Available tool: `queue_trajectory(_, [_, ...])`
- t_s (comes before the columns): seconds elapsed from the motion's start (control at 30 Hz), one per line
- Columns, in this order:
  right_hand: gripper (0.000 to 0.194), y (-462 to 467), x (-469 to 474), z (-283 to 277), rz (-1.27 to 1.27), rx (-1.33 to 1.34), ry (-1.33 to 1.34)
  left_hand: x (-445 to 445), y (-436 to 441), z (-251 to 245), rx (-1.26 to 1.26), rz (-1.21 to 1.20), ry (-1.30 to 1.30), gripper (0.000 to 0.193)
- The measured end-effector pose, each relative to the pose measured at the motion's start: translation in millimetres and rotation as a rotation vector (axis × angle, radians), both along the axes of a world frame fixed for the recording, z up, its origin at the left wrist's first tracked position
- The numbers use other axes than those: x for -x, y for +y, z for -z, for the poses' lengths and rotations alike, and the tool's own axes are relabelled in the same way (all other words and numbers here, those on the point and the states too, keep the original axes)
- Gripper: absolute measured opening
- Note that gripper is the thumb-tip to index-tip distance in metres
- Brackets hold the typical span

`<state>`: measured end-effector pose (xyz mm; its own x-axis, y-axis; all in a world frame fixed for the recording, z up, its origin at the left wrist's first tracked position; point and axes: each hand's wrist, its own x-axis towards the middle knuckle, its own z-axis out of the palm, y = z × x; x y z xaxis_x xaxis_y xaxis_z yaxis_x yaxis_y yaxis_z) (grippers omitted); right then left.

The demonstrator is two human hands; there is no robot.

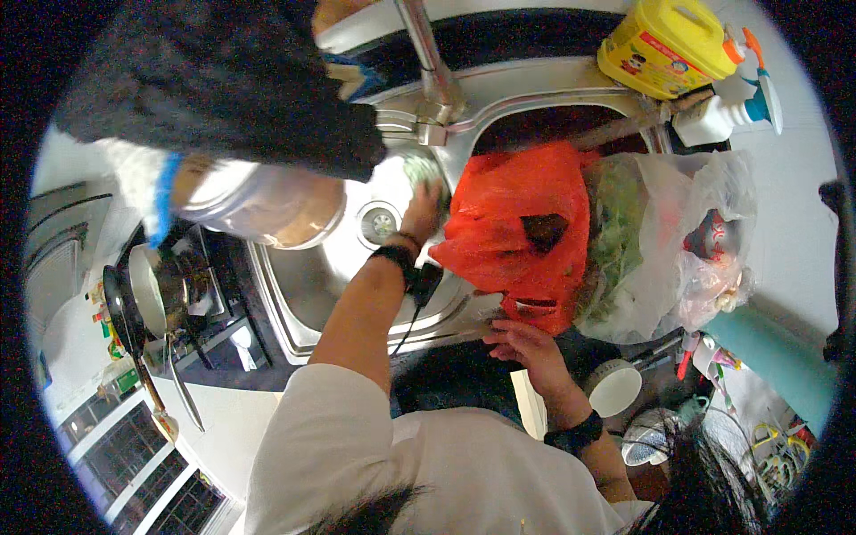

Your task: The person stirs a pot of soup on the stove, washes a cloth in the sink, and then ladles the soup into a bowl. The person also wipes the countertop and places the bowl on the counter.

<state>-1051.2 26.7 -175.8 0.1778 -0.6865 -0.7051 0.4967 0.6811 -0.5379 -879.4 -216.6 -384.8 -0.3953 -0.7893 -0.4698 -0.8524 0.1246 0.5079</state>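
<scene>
My left hand (424,208) reaches into the stainless steel sink (294,281), beside the drain strainer (382,225). Its blurred fingers are at a pale green thing (419,166), and whether they grip it is unclear. A red plastic bag (515,221) lies to the right, over the edge of the second basin, with a dark item showing through its opening. Just below the bag, my right hand (528,349) has its fingers slightly bent, holding nothing visible. A clear plastic bag with leafy greens (612,234) lies against the red one. The faucet (438,93) stands behind the sink.
A large dark, fuzzy shape (221,80) covers the upper left, above a blurred transparent container (267,204). Pans (150,291) stand at left. A yellow jug (669,50) and a spray bottle (719,120) stand at upper right. A white bowl (615,388) is at lower right.
</scene>
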Motion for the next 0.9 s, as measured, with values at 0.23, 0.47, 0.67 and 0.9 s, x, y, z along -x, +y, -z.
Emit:
queue_trajectory(0.23, [0.036,-5,-16,-3,0.030,0.020,0.050,-159,57,4,-0.399,0.143,-0.084,0.038])
queue_trajectory(0.47, [0.033,-15,-65,-6,0.002,-0.014,0.096,-135,7,83,-0.122,-0.202,0.131,0.040])
queue_trajectory(0.67, [0.030,-60,-94,7,-0.055,0.112,0.230,-126,4,5,-0.566,-0.910,0.746,0.022])
queue_trajectory(0.9, [0.043,-182,-135,26,0.090,0.291,0.397,-163,14,-137,-1.063,-0.902,1.625,0.033])
